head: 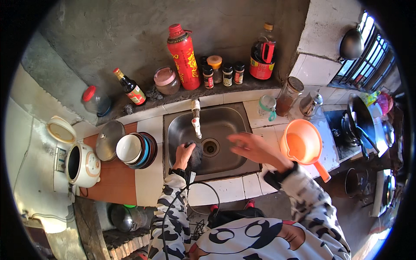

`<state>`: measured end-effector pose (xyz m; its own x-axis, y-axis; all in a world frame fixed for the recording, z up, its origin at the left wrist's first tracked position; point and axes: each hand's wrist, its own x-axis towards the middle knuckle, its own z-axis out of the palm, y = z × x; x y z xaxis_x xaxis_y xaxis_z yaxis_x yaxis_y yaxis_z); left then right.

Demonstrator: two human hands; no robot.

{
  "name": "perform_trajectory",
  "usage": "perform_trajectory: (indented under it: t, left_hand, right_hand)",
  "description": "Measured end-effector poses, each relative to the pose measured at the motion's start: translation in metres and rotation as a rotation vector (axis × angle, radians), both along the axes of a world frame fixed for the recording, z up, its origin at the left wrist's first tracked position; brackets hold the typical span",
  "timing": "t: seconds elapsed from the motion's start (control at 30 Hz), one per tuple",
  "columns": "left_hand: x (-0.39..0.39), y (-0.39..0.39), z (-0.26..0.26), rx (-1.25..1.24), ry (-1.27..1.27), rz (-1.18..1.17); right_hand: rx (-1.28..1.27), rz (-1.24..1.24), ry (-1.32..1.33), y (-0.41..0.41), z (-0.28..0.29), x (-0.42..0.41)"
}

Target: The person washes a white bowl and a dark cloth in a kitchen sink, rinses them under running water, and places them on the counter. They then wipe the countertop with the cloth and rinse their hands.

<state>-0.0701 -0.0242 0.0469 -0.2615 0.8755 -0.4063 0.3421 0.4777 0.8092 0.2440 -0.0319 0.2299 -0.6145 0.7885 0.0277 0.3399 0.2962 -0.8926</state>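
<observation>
Over the left half of the stainless steel sink [224, 113], my left hand [184, 155] grips a dark grey, fuzzy scrubber or cloth [195, 156]; which of the two I cannot tell. My right hand [248, 147], slightly blurred, hovers above the sink's right side with its fingers apart and nothing in it. Between the hands lies the drain [210, 147]. A white-handled tap [196, 125] points down into the basin from the back rim, just beyond my left hand. No water shows coming from it.
Stacked bowls [129, 148], a pot lid [110, 139] and a rice cooker [83, 164] with raised lid stand left. An orange dipper [304, 143] and a glass jar [267, 105] are right. Bottles, including a red flask [184, 61], line the back ledge. A cable [165, 221] loops past my left forearm.
</observation>
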Motion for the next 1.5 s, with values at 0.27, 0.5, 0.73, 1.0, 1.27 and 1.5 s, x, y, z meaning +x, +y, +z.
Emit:
perform_trajectory:
  t: [0.27, 0.5, 0.73, 1.0, 1.27, 1.5]
  left_hand:
    - [-0.005, 0.017, -0.009, 0.114, -0.738, 0.132]
    - [-0.012, 0.041, -0.080, 0.201, -0.159, 0.013]
    - [0.015, 0.047, -0.150, 0.038, 0.038, 0.030]
    - [0.015, 0.038, -0.098, -0.024, -0.158, -0.247]
    - [0.000, 0.025, -0.034, 0.095, -0.903, 0.188]
    - [-0.011, 0.030, -0.030, 0.103, -0.898, 0.284]
  right_hand:
    - [0.314, -0.326, -0.335, 0.087, -0.100, -0.178]
    - [0.445, -0.143, -0.318, 0.101, -0.095, -0.163]
    - [0.387, -0.133, -0.255, 0.099, -0.099, -0.150]
    - [-0.180, -0.286, -0.563, 0.076, -0.242, -0.117]
    - [-0.751, -0.241, 0.362, 0.091, -0.319, -0.133]
    - [-0.071, -0.009, 0.175, 0.071, -0.248, -0.111]
